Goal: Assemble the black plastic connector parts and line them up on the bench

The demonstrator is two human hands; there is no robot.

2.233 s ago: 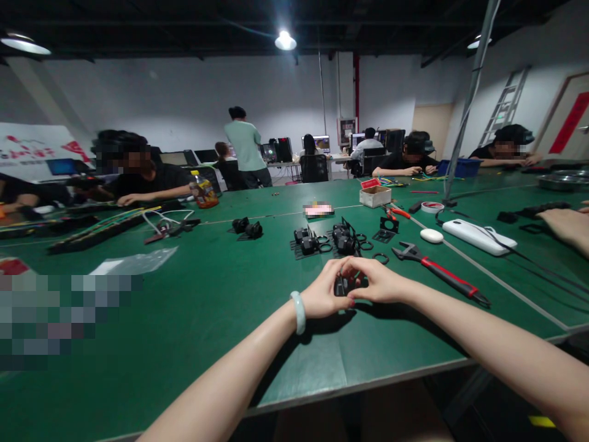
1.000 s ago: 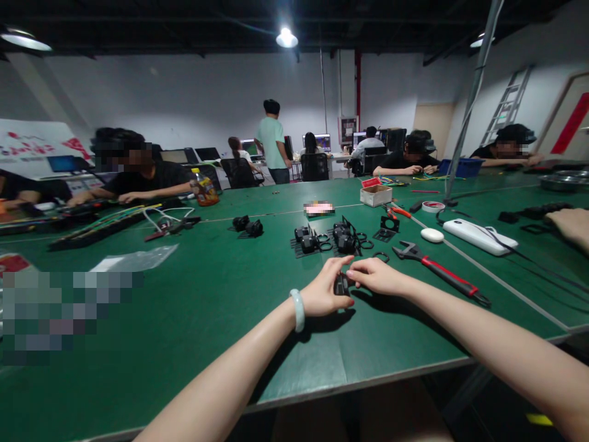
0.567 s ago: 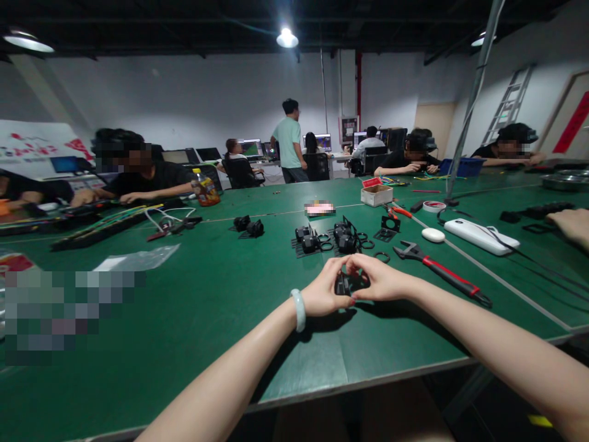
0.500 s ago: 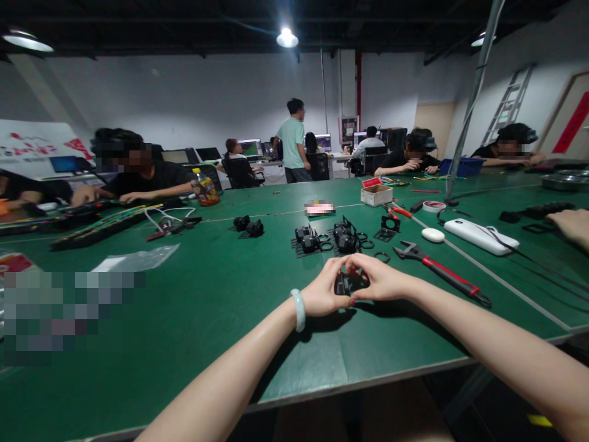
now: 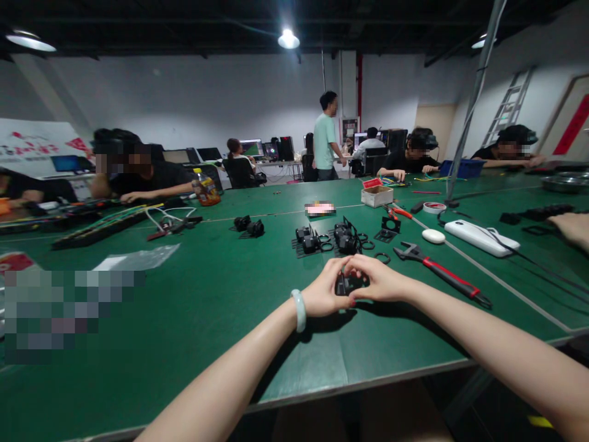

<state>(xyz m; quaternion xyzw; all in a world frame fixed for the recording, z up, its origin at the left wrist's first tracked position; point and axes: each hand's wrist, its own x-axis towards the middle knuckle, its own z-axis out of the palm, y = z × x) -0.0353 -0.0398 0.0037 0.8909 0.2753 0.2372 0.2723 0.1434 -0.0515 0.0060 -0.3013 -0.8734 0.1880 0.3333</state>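
Near the front of the green table (image 5: 193, 344), my left hand (image 5: 324, 288) and my right hand (image 5: 380, 279) are both closed around a small black plastic part (image 5: 343, 285). Fingers of both hands cover much of it, so its exact kind cannot be made out. A pale bangle (image 5: 299, 310) circles my left wrist. Just beyond my hands lie black plastic assemblies (image 5: 309, 239), more of them (image 5: 346, 236) beside those, and a black ring (image 5: 381, 258). An adjustable wrench (image 5: 444, 273) with a red and black handle rests to the right of my right hand.
Further right are a white oval object (image 5: 433, 236), a white power bank (image 5: 481, 236) with a cable, and a tape roll (image 5: 434, 207). A small box (image 5: 377, 196) stands farther back. On the left lie black parts (image 5: 248, 226) and a plastic bag (image 5: 138, 258). Co-workers sit around the table.
My hands and the black part stay almost in the same place. In the background, a standing person in a light green shirt has moved to the right.
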